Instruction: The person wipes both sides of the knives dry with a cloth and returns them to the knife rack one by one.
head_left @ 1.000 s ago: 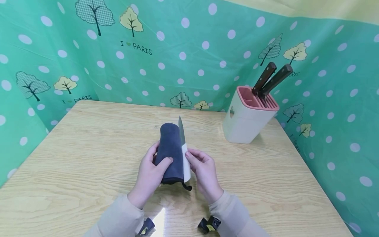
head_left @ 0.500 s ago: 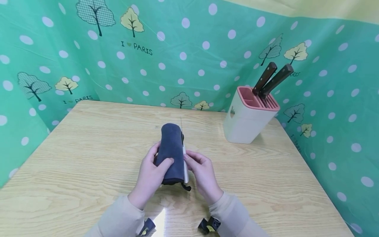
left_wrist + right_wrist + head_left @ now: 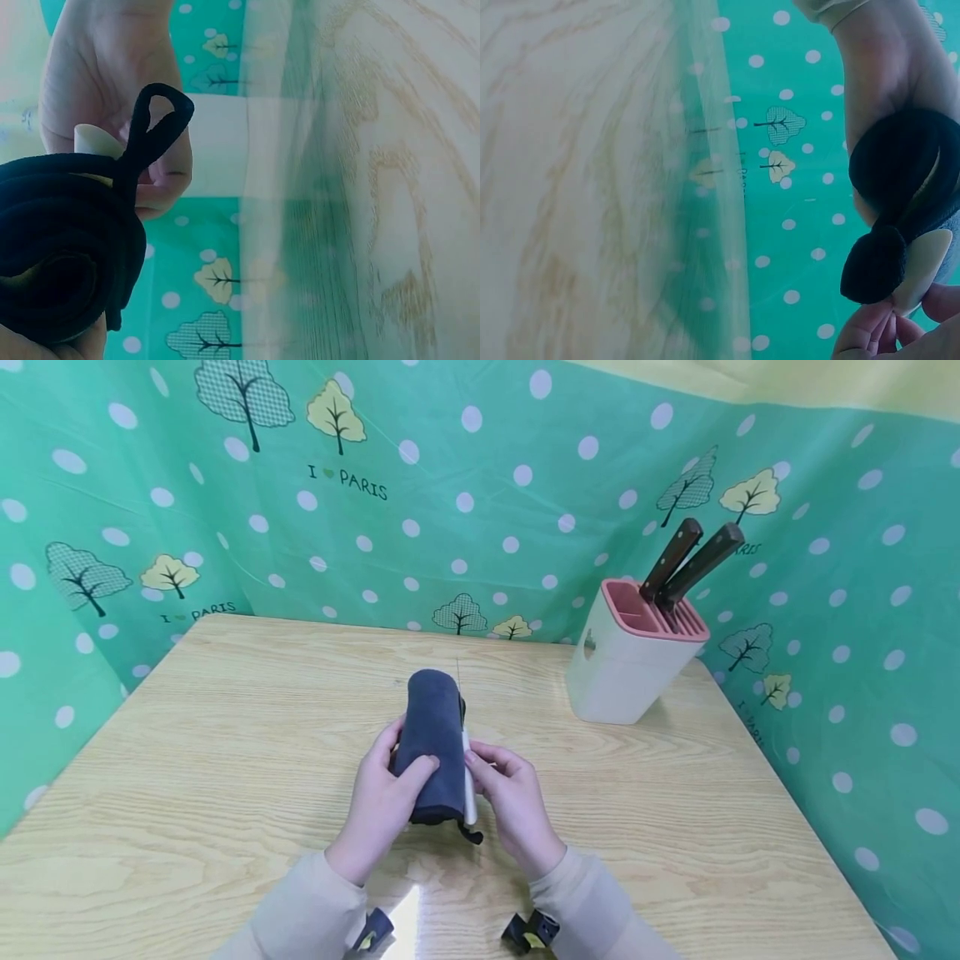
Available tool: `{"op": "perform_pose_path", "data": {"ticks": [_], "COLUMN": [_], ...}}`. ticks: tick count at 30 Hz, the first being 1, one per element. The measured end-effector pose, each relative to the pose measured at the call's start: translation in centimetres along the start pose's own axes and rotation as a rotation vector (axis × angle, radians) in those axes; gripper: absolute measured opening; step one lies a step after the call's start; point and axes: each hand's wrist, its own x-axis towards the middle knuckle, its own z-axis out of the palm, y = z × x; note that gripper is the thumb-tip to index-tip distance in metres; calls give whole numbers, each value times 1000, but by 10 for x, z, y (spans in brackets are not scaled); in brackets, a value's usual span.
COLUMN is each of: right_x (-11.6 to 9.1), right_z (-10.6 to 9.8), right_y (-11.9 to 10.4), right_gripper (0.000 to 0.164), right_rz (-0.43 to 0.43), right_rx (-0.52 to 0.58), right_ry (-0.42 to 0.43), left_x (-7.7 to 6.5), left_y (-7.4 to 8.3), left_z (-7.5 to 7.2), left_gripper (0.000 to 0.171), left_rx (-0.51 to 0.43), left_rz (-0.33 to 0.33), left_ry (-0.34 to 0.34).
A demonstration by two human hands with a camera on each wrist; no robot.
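Note:
A dark navy rolled cloth [image 3: 433, 718] is gripped by my left hand [image 3: 382, 789], its thumb lying across the top. Along the roll's right side stands a white-handled knife [image 3: 469, 797], tip pointing away from me. Its blade shows edge-on as a thin line past the cloth. My right hand [image 3: 517, 793] pinches the handle between thumb and fingers, right against the cloth. In the left wrist view the coiled end of the roll shows, with a hanging loop [image 3: 182, 112] beside the handle's butt. The right wrist view shows fingertips [image 3: 866, 330] at the pale handle.
A white knife block [image 3: 626, 672] with a pink slotted top stands at the back right. Two dark-handled knives [image 3: 701, 564] stick up from it. The wooden table [image 3: 225, 760] meets a green dotted curtain [image 3: 420, 527] at its back and sides.
The knife has turned about its length: its blade showed its flat side a second ago and now shows edge-on, the handle narrower. Both hands have stayed nearly in place.

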Motion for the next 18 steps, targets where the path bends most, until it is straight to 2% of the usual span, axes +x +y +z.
{"op": "perform_pose_path", "data": {"ticks": [9,18], "right_x": [-3,-6], "right_z": [1,3], "right_y": [-2,-1], "right_gripper": [34,34], "right_rz": [13,6], "right_rx": [7,9], "right_ry": [-31,-69], "left_x": [5,10], "left_y": [-1,-3], "left_z": [-3,-6], "left_gripper": [53,55], "left_rx": [-5,28], "left_rz": [-4,4], "left_ry": [9,33]}}
